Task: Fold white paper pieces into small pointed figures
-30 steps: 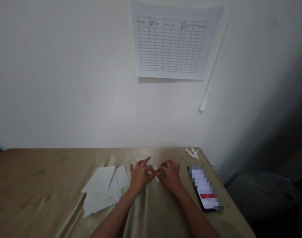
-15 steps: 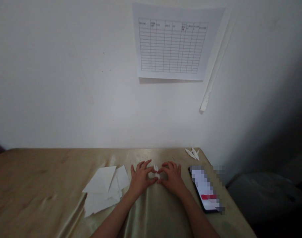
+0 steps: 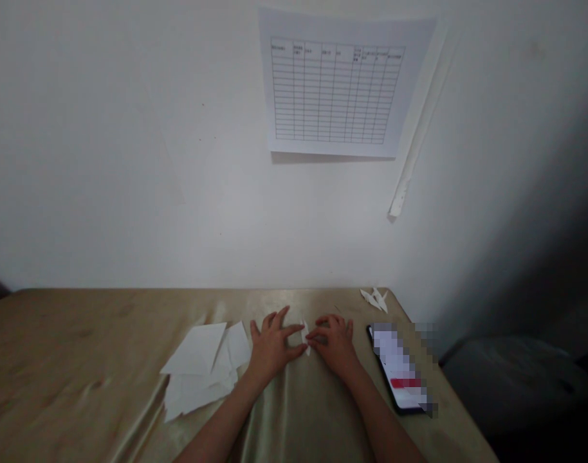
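Note:
A small folded white paper piece (image 3: 305, 335) lies on the tan cloth-covered table (image 3: 82, 360), between my two hands. My left hand (image 3: 271, 344) rests flat with fingers spread, thumb and forefinger touching the paper's left edge. My right hand (image 3: 333, 341) has its fingers curled, and its fingertips pinch or press the paper's right edge. Both forearms reach in from the bottom of the view.
A loose stack of white paper sheets (image 3: 202, 366) lies left of my left hand. A phone (image 3: 399, 376) with a lit screen lies to the right. Folded white paper shapes (image 3: 375, 298) sit at the table's far right corner. A printed table sheet (image 3: 335, 87) hangs on the wall.
My left hand's fingers have flattened and spread out on the table. The small paper piece now lies lower and flatter between the fingertips. My right hand has barely moved.

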A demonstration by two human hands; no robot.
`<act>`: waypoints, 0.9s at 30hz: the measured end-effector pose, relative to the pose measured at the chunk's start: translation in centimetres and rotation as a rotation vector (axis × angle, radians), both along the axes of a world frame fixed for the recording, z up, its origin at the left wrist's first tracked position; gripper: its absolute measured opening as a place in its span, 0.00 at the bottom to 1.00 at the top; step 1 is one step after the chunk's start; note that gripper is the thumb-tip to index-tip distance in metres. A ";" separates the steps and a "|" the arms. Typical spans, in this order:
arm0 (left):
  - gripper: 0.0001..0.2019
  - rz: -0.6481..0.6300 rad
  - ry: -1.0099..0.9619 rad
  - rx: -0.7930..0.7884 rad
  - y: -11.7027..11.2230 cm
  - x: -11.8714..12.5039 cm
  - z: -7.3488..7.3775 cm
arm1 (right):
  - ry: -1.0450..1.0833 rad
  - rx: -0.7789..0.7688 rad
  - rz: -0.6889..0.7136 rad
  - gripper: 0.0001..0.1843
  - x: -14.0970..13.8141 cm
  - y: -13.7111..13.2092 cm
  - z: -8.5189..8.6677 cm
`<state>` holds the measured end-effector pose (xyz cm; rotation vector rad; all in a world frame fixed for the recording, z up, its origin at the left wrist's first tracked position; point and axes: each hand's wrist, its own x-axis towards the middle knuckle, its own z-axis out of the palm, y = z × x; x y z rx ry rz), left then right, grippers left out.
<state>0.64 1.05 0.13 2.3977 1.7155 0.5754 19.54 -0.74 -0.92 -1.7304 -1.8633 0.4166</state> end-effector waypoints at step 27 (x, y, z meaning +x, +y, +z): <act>0.34 -0.070 0.118 -0.023 1.4 -0.5 -0.8 | -0.015 -0.037 -0.017 0.07 0.0 0.1 0.1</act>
